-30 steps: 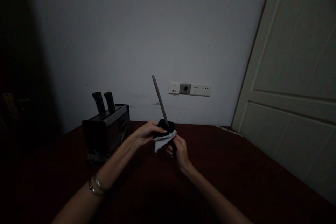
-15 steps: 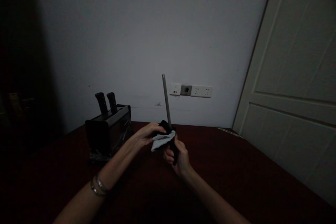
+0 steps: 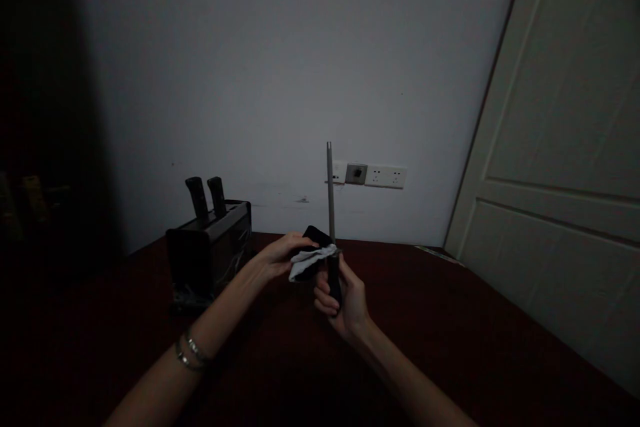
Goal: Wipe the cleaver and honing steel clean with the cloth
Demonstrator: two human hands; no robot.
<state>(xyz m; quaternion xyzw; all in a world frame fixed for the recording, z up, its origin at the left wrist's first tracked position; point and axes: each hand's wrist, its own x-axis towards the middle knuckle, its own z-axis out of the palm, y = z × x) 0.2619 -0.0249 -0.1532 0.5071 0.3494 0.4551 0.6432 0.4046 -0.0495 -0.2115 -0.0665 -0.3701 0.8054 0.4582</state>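
Note:
My right hand [image 3: 345, 297] is closed around the black handle of a sharpening steel [image 3: 331, 193], whose grey rod points almost straight up. My left hand [image 3: 283, 255] is closed on a black and white cloth [image 3: 311, 259]. The cloth bunches against the base of the rod, just above the handle. Part of the cloth is dark and blends with the shadow, so its full shape is hard to make out. Both hands are raised over the dark red table [image 3: 280, 360].
A black knife block [image 3: 215, 240] stands at the left with two black-handled knives [image 3: 205, 197] upright in it. Behind the table is a pale wall [image 3: 250, 80] with several switches and sockets [image 3: 385, 177]. A white panelled door [image 3: 560, 180] is on the right.
The sharpening steel has turned from leaning left to nearly upright, its tip shifting right. My left hand keeps the cloth at the rod's base, and the view has moved slightly.

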